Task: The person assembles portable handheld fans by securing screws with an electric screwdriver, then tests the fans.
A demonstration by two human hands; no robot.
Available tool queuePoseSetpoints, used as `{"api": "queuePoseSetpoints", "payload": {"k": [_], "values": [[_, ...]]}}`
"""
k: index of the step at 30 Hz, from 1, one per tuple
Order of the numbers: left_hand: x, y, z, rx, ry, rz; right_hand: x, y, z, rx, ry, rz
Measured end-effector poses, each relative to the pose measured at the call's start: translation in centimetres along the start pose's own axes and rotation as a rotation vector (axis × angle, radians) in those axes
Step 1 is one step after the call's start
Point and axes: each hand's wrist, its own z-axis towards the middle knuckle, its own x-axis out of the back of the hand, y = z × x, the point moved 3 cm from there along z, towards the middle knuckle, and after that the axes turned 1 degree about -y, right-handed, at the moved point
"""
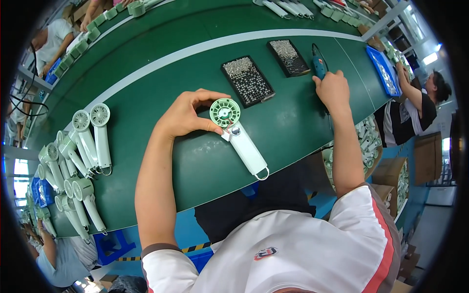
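My left hand (181, 115) is closed around the round head of a pale green handheld fan (248, 150), thumb and fingers on its rim. The fan lies on the green table with its handle slanting toward me and a wire loop at its end. Its head is uncovered, with a spoked green inside and small wires near the neck. To the right, my right hand (333, 92) grips a teal electric screwdriver (319, 64), its dark tip pointing away from me. Between the hands and farther back lie two black trays of small screws, a nearer tray (248, 81) and a farther tray (288, 57).
Several assembled fans (101, 134) lie grouped at the left on the green table (205, 171). A blue tray (383, 71) sits at the far right, beside a co-worker (415, 102). Boxes of pale parts (369, 139) stand below the right edge. Other people work across the table.
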Motion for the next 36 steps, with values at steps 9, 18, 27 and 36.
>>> {"api": "queuePoseSetpoints", "payload": {"k": [9, 18, 27, 36], "values": [[-0.1, 0.1, 0.5, 0.063, -0.011, -0.021, -2.6, 3.4, 2.6, -0.078, -0.209, 0.249], [0.3, 0.0, 1.9, 0.037, -0.067, 0.061, 4.7, 2.7, -0.8, -0.269, 0.166, 2.453], [-0.1, -0.4, 2.3, 0.021, -0.048, 0.071, 9.4, -7.1, 5.8, 0.091, 0.423, 2.175], [-0.3, -0.7, 1.8, -0.03, -0.039, 0.061, 8.1, -15.3, 3.8, 0.095, 0.259, 2.116]]}}
